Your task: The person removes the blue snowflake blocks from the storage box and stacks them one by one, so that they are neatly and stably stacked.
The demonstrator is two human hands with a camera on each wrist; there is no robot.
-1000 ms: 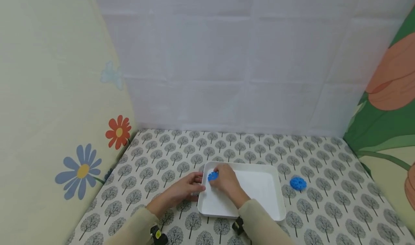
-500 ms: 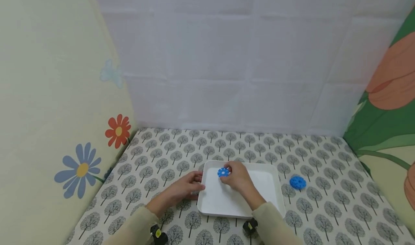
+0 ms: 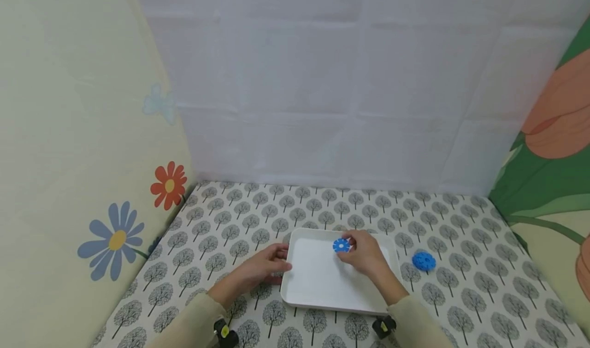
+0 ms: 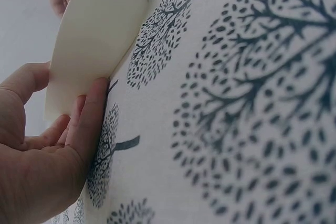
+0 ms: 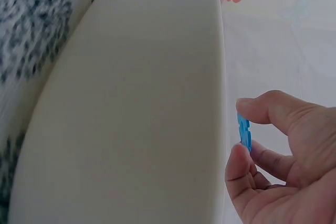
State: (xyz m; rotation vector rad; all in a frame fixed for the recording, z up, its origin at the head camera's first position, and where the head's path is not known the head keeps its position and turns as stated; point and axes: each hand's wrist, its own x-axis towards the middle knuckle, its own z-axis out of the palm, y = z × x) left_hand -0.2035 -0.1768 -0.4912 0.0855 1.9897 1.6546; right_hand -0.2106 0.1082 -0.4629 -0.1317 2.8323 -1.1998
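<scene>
Between the thumb and fingers of my right hand [image 3: 364,255] I pinch a blue notched snowflake disc [image 3: 341,245], a flat plastic building piece. It is held upright over the white tray [image 3: 334,308], with its face and centre hole showing in the head view. In the right wrist view the disc [image 5: 244,130] appears edge-on, past the tray's rim. My left hand [image 3: 266,266] rests at the tray's left side. In the left wrist view its fingers [image 4: 89,124] lie fairly straight along the tray's outer wall [image 4: 100,30], and the thumb touches near the rim.
To the right of the tray, a small pile of blue discs [image 3: 423,261] lies on the tree-patterned tablecloth [image 3: 461,307]. A white sheet [image 3: 295,92] hangs behind the table. Panels printed with flowers stand at both sides.
My right hand has moved right across the tray with the blue snowflake disc, from near the left wall to beyond the middle. My left hand has stayed in place.
</scene>
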